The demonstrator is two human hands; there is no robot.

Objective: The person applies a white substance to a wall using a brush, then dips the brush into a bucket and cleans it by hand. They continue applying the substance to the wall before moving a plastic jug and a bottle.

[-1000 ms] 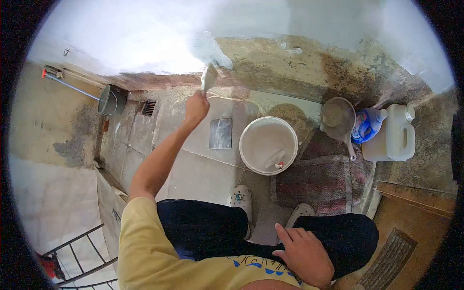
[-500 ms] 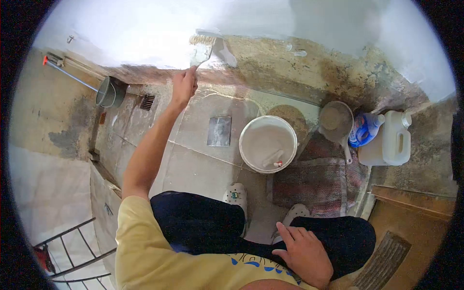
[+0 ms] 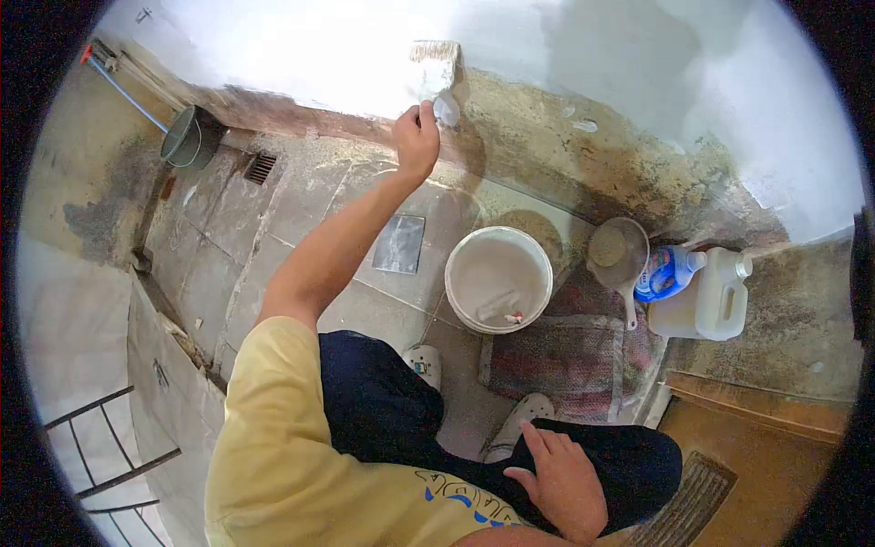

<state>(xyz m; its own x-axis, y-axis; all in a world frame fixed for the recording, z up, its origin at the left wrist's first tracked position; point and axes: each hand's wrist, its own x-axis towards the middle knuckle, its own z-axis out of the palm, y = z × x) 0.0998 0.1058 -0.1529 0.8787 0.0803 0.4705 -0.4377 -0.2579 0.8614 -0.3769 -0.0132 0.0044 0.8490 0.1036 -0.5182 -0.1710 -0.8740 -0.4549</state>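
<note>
My left hand (image 3: 417, 141) is closed around the handle of a wide paintbrush (image 3: 437, 71). The bristles point up against the wall (image 3: 310, 50), at the border between its white coat and a stained brown strip (image 3: 547, 150). Resting on my right thigh, my right hand (image 3: 567, 483) is empty, with thumb and fingers apart. Between my feet and the wall stands a white bucket (image 3: 450, 290) holding pale liquid. A clear object with a red-and-white end lies inside it; I cannot make out its kind.
Right of the bucket are a dipper (image 3: 632, 305), a blue bottle (image 3: 670, 273) and a whitish jug (image 3: 706, 314), by a checked mat (image 3: 556, 365). A metal plate (image 3: 398, 244) and a drain grate (image 3: 261, 168) sit in the floor. A dark pail (image 3: 187, 137) stands far left.
My left hand has carried the brush to the right along the wall and slightly upward. The view has shifted a little. My right hand stays on my thigh.
</note>
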